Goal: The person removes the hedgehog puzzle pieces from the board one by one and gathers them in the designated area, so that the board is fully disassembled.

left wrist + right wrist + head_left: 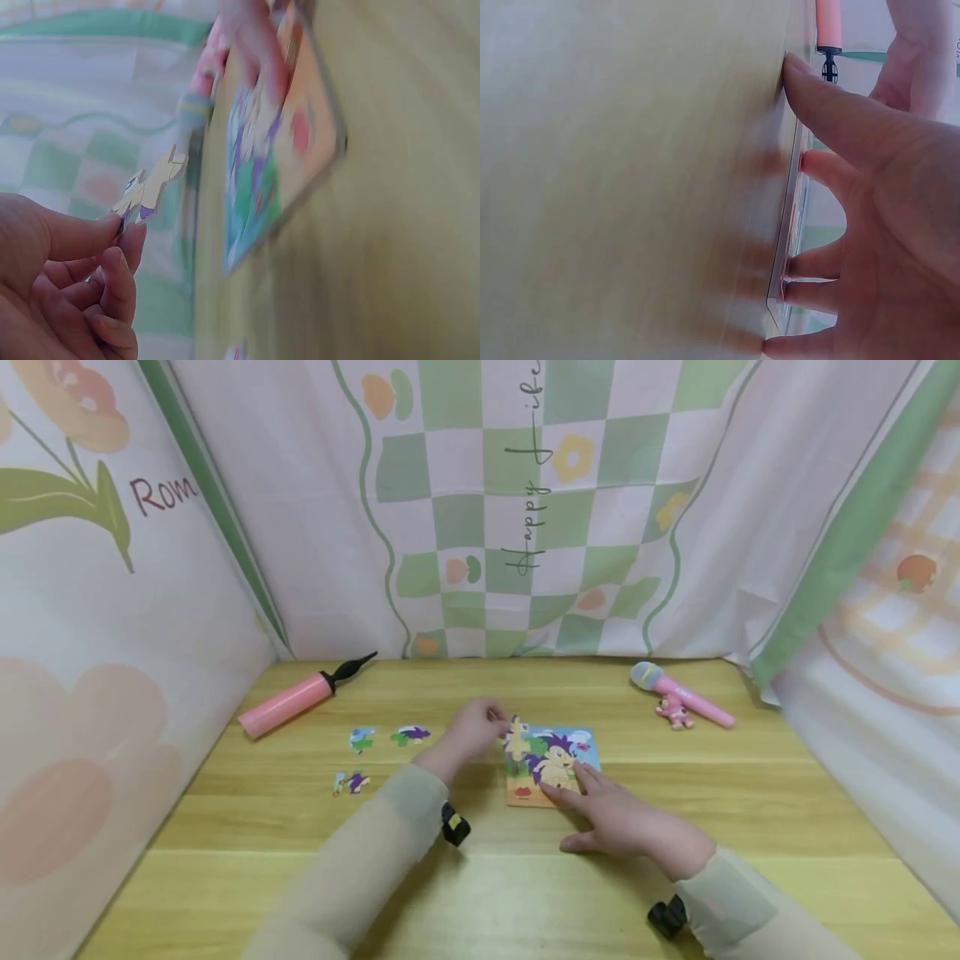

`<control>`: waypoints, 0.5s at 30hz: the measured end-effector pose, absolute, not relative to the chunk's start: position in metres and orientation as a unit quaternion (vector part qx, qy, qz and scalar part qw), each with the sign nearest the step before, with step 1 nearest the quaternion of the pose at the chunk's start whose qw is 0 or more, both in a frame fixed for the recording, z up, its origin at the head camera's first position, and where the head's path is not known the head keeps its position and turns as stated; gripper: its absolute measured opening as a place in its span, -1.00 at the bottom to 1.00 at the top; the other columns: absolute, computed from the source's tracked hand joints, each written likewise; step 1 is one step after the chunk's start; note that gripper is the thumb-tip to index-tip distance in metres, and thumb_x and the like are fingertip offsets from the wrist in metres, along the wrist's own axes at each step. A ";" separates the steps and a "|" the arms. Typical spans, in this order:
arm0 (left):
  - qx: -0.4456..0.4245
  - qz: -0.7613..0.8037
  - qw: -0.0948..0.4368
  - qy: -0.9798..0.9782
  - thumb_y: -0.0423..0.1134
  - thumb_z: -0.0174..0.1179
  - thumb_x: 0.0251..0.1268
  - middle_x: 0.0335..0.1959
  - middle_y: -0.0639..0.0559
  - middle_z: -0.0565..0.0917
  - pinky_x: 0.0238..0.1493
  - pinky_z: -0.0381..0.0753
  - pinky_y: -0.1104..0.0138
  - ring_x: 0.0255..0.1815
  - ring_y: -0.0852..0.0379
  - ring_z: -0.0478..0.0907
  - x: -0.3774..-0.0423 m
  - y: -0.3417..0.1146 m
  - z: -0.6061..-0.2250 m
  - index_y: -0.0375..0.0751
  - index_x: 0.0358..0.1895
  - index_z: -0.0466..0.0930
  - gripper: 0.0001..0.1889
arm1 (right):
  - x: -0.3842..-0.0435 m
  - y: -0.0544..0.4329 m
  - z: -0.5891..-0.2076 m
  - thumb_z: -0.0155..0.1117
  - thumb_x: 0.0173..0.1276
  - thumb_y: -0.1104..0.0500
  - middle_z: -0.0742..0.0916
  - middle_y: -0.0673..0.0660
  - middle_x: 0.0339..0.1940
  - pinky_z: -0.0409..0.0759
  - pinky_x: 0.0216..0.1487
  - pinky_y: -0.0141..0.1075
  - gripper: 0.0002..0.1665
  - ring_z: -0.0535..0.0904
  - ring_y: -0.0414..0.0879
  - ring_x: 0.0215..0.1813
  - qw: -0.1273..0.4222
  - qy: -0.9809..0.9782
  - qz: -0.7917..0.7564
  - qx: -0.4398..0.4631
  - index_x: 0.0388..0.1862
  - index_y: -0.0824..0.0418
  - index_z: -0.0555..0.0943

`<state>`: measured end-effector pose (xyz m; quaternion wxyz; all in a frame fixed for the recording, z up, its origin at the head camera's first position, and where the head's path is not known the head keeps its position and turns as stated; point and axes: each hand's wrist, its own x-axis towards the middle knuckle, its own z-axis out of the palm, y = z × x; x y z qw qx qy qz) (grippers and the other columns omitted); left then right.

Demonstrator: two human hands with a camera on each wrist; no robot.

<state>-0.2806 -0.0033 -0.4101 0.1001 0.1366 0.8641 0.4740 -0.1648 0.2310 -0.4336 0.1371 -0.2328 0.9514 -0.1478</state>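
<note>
My left hand (474, 731) pinches a cream and purple jigsaw piece (154, 184) between thumb and index finger. The piece is held over the upper left of a square jigsaw board (525, 797) with a purple-haired hedgehog picture. In the left wrist view, a gap shows between the piece and the board. My right hand (618, 814) lies at the board's lower right, its fingers spread. Some of its fingertips touch the board, and its thumb rests on the table. The right palm hides part of the board's right side in the head view.
Left of the board lie loose jigsaw pieces: one blue and green (362, 740), one purple and green (411, 735), one purple and cream (357, 782). A pink hand pump (288, 703) lies back left. A toy microphone (693, 700) and small pink figure (675, 713) lie back right.
</note>
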 end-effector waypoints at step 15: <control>0.067 0.409 0.095 0.905 -0.40 0.20 0.33 -0.32 -0.07 0.62 -0.28 0.56 0.25 -0.29 0.03 0.55 -0.274 -0.128 -0.417 -0.30 -0.27 0.58 -0.97 | -0.165 0.231 -0.434 0.31 0.20 -0.34 0.00 0.52 0.53 0.05 0.34 0.36 -0.03 -0.06 0.48 0.49 0.142 0.951 -0.150 -0.230 0.55 -0.13 0.24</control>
